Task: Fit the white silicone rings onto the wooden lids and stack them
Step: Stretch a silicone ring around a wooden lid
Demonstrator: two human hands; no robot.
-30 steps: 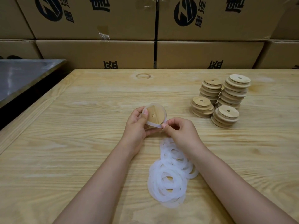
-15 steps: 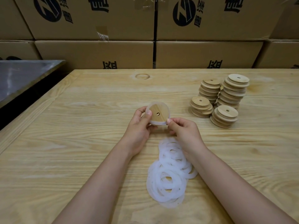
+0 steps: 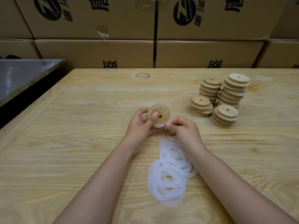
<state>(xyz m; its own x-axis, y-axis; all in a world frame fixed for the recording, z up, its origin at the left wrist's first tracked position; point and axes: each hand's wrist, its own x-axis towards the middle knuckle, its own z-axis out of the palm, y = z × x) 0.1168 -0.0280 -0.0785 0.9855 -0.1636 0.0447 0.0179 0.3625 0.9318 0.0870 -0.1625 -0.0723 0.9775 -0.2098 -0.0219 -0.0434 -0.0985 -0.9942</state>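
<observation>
**A:** How far along is this?

**B:** Midway through one lid, I'd say. The wooden lid (image 3: 162,114) is held up off the counter (image 3: 77,143), just beyond the heap of white rings (image 3: 169,177). A silicone ring (image 3: 157,126) is wrapped round its rim, though I can't tell whether it is seated all the way round.

**A:** And the hands?

**B:** The left grip (image 3: 140,125) is clasped on the lid, with the thumb on its face beside the small hole and the fingers curled behind. The right grip (image 3: 182,131) pinches the ring at the lid's near edge, probably to work it into place.

**A:** What's left to do?

**B:** Plenty, judging by the heap, where many loose rings overlap. Four stacks of lids (image 3: 226,97) stand beyond the heap and to its right. I can't make out whether those already carry rings.

**A:** Is anything in the way?

**B:** Not much. The right forearm crosses over the heap's far side, so picking the next ring means drawing back. Cardboard boxes (image 3: 97,52) are walled up far beyond the heap, and a metal surface (image 3: 19,75) lies well off to its left. Neither one crowds the work.
</observation>
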